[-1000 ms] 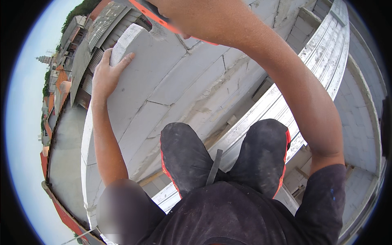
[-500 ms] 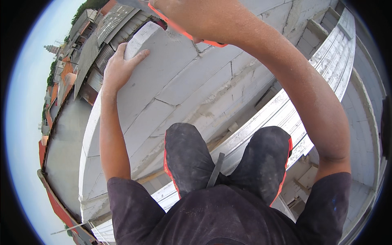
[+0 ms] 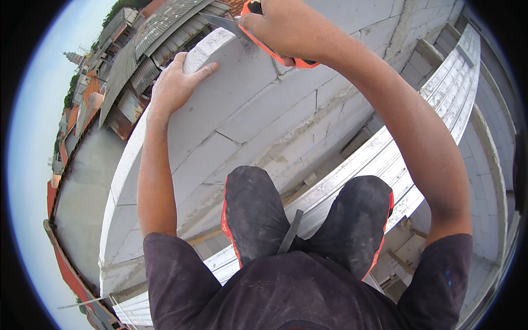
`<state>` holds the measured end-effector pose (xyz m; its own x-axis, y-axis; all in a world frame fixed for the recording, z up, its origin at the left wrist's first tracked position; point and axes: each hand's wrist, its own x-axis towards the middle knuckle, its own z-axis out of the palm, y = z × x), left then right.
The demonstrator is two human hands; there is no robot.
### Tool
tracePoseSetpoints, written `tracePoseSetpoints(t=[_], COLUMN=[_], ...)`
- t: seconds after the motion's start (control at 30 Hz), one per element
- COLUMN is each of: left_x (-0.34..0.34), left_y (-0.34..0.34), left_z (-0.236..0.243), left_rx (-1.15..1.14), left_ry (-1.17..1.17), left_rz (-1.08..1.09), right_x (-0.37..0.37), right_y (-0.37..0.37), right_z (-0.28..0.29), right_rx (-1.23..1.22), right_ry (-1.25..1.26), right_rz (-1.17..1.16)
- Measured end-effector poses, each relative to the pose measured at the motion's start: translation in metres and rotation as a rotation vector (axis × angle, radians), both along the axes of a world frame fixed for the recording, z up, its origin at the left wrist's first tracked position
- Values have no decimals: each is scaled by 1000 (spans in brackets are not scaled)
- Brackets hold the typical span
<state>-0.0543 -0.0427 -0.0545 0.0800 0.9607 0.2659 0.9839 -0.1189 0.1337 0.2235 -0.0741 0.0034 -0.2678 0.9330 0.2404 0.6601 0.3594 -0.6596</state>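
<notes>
My left hand (image 3: 175, 88) rests on the top edge of a pale grey block wall (image 3: 264, 110), fingers over the far side and thumb stretched along the near face. Close to its fingertips is the white end of a top block (image 3: 212, 47). My right hand (image 3: 291, 30), higher up in the picture, is wrapped round the orange and black handle of a hand saw (image 3: 220, 23). Its grey blade points left, beside the far end of that block. Whether the teeth touch the block I cannot make out.
Ribbed metal planks (image 3: 352, 170) run diagonally under my bent knees (image 3: 256, 214). Beyond the wall, a grey flat surface (image 3: 91, 192) and corrugated roofs (image 3: 159, 27) lie far below at left. More block walls (image 3: 487, 148) stand at right.
My right hand has drawn the saw back toward me, and more of its blade and handle shows. My left hand stays on the wall; the whole view has shifted slightly.
</notes>
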Motion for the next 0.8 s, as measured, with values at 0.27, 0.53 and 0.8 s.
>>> tracePoseSetpoints(t=[0.27, 0.53, 0.8], left_x=[-2, 2, 9], left_y=[-9, 2, -11], left_z=[-4, 0, 7], left_rx=[50, 12, -65], left_ry=[-17, 2, -75], left_rz=[-1, -23, 15], right_x=[45, 33, 13], right_y=[-23, 15, -4], right_z=[51, -42, -35], right_rx=[-84, -217, 696], right_ry=[223, 210, 296], right_rz=[313, 199, -18])
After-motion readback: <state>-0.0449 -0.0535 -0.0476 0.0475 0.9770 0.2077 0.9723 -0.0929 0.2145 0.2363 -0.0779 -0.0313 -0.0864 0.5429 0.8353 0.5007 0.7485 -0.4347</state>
